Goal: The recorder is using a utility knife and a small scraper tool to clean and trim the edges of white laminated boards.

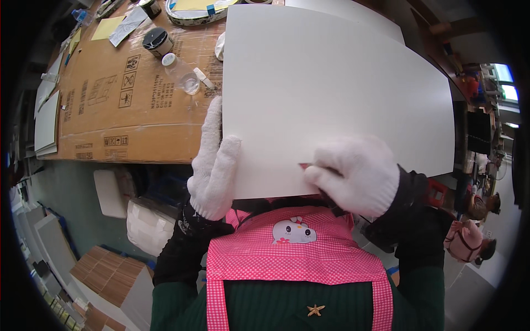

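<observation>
A large white board (331, 83) lies in front of me, its near edge close to my apron. My left hand (214, 165), in a white knitted glove, grips its left edge, thumb over the top face and fingers along the side. In a matching glove, my right hand (356, 174) rests over the near part of the board and is closed. A small reddish-brown flat piece (305, 165) pokes out between its thumb and fingers; the glove hides most of it, so its kind cannot be made out.
A printed cardboard sheet (99, 118) covers the table at left. On it stand a clear bottle (179, 71), a dark-lidded jar (158, 42) and a small white tube (203, 77). Another white board (359, 16) lies behind. Two people (466, 240) are at far right.
</observation>
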Motion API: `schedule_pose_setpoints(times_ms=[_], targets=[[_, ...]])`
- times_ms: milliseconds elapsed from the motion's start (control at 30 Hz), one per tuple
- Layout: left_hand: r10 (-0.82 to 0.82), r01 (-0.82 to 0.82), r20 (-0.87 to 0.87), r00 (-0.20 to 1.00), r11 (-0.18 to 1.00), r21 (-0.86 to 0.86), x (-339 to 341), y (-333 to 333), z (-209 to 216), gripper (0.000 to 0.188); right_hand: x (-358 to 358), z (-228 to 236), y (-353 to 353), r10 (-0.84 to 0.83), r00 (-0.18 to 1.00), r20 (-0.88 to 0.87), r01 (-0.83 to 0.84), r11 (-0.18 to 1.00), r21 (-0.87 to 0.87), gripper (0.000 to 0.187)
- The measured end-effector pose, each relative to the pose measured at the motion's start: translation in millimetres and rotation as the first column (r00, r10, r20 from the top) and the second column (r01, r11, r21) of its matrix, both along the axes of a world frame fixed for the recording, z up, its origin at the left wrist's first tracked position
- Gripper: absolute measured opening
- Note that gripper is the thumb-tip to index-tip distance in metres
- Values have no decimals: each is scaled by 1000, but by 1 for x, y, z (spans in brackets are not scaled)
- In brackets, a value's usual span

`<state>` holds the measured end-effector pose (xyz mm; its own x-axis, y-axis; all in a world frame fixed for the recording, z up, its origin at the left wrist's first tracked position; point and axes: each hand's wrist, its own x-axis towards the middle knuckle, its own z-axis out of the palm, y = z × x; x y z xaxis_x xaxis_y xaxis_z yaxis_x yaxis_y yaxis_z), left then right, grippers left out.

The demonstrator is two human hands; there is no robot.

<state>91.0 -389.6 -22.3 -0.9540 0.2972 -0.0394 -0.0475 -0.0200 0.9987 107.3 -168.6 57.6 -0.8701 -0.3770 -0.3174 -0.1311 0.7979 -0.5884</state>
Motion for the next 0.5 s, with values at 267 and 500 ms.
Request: schedule_pose_setpoints(times_ms=[267, 500], targets=[[-43, 37, 47, 998, 990, 134, -5, -10, -19, 62, 7, -9, -37, 87, 995, -43, -85, 995, 50, 16], [-120, 115, 25, 992, 984, 137, 13, -3, -13, 67, -19, -4, 37, -345, 925, 157, 339, 939, 67, 24]])
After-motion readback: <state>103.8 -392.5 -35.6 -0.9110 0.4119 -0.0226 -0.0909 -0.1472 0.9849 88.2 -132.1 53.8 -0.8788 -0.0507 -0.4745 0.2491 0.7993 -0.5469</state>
